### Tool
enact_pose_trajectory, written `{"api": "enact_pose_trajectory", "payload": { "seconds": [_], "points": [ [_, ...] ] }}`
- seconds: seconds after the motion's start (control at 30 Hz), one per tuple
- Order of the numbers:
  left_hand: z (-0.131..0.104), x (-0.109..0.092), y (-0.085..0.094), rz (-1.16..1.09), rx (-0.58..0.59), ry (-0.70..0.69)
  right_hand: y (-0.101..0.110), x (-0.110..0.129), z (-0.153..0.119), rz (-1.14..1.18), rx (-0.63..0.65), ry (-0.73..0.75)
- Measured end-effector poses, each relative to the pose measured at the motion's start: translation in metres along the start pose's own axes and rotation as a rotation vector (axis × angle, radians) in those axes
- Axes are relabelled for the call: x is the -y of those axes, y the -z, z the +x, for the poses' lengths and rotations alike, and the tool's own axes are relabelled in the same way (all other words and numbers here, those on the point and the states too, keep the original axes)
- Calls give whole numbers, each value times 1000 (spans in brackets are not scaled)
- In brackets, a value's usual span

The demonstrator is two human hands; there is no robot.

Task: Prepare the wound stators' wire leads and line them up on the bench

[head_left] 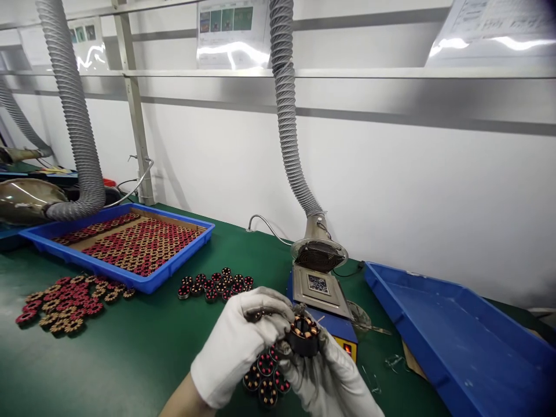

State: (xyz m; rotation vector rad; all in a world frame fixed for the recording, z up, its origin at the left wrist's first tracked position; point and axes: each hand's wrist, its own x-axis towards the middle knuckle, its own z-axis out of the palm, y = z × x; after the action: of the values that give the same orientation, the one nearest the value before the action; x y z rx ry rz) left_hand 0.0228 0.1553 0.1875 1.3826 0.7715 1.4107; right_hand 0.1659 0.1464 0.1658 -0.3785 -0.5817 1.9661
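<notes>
White gloves cover both hands, and the fingertips are stained dark. My right hand (332,370) grips a motor stator (304,336), a black ring with copper windings inside, held upright above the bench. Close against its left side is my left hand (245,339), fingers curled; a small dark, shiny thing shows in their fold, too hidden to name. Below the hands, several black-ringed stators (267,394) with red or copper windings stand on the green bench (165,353). Another group of black-ringed stators (215,284) sits farther back.
A solder pot (324,292) with a square top stands beyond my hands, under a fume hood (319,255) on a grey hose (286,104). Red and tan stators fill a blue tray (174,272) at left; a pile (69,304) lies before it. Another blue tray (460,336) leans at right.
</notes>
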Motion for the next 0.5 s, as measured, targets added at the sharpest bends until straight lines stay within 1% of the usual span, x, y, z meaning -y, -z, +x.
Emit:
{"api": "enact_pose_trajectory", "payload": {
  "seconds": [0.07,0.13,0.2,0.23,0.27,0.33,0.37,0.4,0.43,0.5],
  "points": [
    [-2,2,-1,-32,-40,-83,-2,1,-1,-25,-8,-6],
    [-4,3,2,-71,-109,-149,-3,1,-1,-41,-5,-20],
    [-6,0,8,-103,-188,-166,-3,1,-1,-50,1,-29],
    [-7,-2,10,-96,-201,-141,-3,1,-2,-47,3,-29],
    [-7,-4,11,-69,-184,-92,-3,1,-2,-42,3,-25],
    [-6,-8,10,39,-72,6,-4,1,-3,-32,-1,-12],
    [-6,-9,8,98,-14,18,-5,0,-3,-33,-9,-6],
    [-6,-9,6,148,21,-6,-5,0,-3,-41,-23,2],
    [-7,-9,3,194,31,-60,-5,0,-2,-61,-39,13],
    [-9,-9,0,276,-13,-200,-1,-1,2,-146,-90,76]
  ]
}}
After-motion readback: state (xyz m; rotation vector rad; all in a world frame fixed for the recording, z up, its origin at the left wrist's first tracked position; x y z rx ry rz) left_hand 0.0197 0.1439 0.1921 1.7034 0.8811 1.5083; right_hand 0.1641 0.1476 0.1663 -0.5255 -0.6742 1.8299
